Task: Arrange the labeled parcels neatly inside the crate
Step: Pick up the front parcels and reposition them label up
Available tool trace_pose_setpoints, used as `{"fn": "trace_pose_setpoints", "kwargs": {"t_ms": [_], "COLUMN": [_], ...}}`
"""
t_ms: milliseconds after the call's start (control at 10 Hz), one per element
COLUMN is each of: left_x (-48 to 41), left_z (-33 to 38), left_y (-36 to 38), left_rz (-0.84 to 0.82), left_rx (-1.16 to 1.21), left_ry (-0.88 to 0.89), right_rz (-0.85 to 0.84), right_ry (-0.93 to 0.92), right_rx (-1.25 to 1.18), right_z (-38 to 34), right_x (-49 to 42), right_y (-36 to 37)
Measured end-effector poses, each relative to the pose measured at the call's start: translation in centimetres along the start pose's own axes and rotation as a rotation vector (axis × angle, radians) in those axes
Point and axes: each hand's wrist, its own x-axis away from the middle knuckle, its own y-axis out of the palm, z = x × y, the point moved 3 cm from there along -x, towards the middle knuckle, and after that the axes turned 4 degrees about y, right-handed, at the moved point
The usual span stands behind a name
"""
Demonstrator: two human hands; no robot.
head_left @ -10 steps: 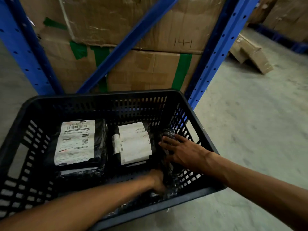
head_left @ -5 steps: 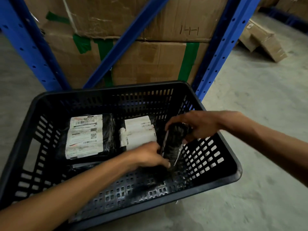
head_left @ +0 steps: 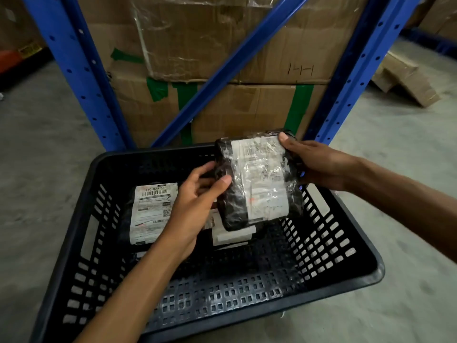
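Black plastic crate [head_left: 351,263], lattice walls and floor, standing on grey concrete floor [head_left: 395,169] in front of blue steel rack [head_left: 81,78].

Held parcel [head_left: 257,179]: black plastic wrap, glossy, with a white printed label facing up; raised above the far right part of the crate, clear of the crate floor, tilted slightly. Label text too crinkled to read.

Left hand [head_left: 195,206]: reaches in over the near rim, thumb and fingers clamped on the parcel's left edge.

Right hand [head_left: 319,164]: comes in from the right, thumb on top near the label's upper corner, fingers wrapped under the parcel's right edge. Both hands grip the same parcel, one at each side.

Flat parcel [head_left: 153,211]: black wrap, white barcode label up, lying on the crate floor at the far left, partly covered by the left forearm.

Second parcel [head_left: 232,235]: white label, lying on the crate floor just right of the flat one, mostly hidden beneath the held parcel.

Cardboard boxes [head_left: 222,45]: brown, stacked in the rack behind the crate, patched with green tape.

Loose cartons [head_left: 405,80]: on the floor, far right.
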Motion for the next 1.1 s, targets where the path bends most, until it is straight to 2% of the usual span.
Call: {"fn": "trace_pose_setpoints", "kwargs": {"t_ms": [100,300,500,600,700,800,1000,1100], "left_x": [-0.8,-1.9,-2.8,-3.2,-3.3,-3.2,-3.6,-2.4], "left_z": [0.0,-3.5,-5.2,-5.2,-5.7,-6.5,-5.8,-3.4], "left_y": [0.2,0.3,-0.5,-0.7,0.0,0.7,0.1,-0.9], "left_rz": [0.108,0.253,0.274,0.221,0.113,0.075,-0.026,-0.010], "left_rx": [-0.105,-0.307,-0.492,-0.636,-0.941,-1.085,-1.038,-0.965], "left_ry": [0.032,-0.141,-0.204,-0.198,-0.191,-0.177,-0.230,-0.106], "right_rz": [0.111,0.092,0.072,-0.004,-0.042,0.034,0.054,0.044], "right_ry": [0.082,0.114,0.089,0.105,0.110,0.085,0.125,0.076], "right_rx": [-0.118,-0.152,-0.158,-0.096,0.141,0.306,0.630,0.811], "right_z": [0.5,4.2,6.8,8.4,9.7,10.3,8.6,5.7], "right_x": [-0.6,-1.8,-4.1,-5.4,-5.7,-6.8,-6.8,-4.6], "right_y": [1.4,4.9,7.2,8.1,9.3,9.2,8.7,8.2]}}
